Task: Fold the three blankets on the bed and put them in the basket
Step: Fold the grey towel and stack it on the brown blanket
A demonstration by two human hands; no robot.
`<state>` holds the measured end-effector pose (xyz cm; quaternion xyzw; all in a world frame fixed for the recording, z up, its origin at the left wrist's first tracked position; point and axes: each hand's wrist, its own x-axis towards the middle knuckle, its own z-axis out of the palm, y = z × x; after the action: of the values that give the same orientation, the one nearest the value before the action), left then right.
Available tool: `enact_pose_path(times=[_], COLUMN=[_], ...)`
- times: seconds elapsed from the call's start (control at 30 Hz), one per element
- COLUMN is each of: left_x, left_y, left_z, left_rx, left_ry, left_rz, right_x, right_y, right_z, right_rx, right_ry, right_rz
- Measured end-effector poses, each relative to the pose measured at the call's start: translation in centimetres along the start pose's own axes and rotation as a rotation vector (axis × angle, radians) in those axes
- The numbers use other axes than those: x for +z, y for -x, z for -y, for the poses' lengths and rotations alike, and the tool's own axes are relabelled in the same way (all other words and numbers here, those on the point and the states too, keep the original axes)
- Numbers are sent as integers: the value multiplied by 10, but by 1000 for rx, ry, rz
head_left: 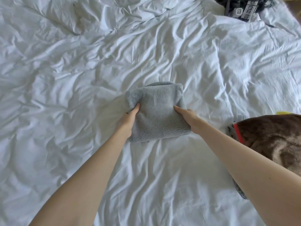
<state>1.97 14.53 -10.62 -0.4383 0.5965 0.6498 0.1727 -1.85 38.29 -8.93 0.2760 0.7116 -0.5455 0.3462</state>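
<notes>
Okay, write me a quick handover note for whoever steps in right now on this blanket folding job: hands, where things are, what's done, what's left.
Left hand: gripping the left edge of the grey blanket.
Right hand: gripping its right edge.
The grey blanket is folded into a small square and sits on the white bed, mid-frame.
A brown blanket lies at the right edge, beside the right forearm; whether it is folded is not clear. A bit of yellow peeks out behind it; I cannot tell what it is.
No basket is in view.
Done: grey blanket folded.
Left: put it in the basket, then deal with the others.
</notes>
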Motion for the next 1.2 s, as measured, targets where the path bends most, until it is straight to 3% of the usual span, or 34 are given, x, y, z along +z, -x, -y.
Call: enact_pose_path(times=[0.4,0.63,0.83,1.07,1.2], left_x=[27,124,233,339,374], left_y=[130,239,318,349,345], left_z=[-41,-31,12,55,80], left_rx=[194,358,384,410,334], left_ry=[20,-50,-135,-134,-416], left_rz=[215,358,463,427,229], right_x=[-85,-212,-334,-442,-465], right_y=[136,228,284,279,247], right_z=[20,-16,-69,-122,-154], right_rx=[-168,-328,-380,-438,-388], right_ry=[-253,-277,-227,-103,241], right_rz=[22,-133,-238,-413,-508])
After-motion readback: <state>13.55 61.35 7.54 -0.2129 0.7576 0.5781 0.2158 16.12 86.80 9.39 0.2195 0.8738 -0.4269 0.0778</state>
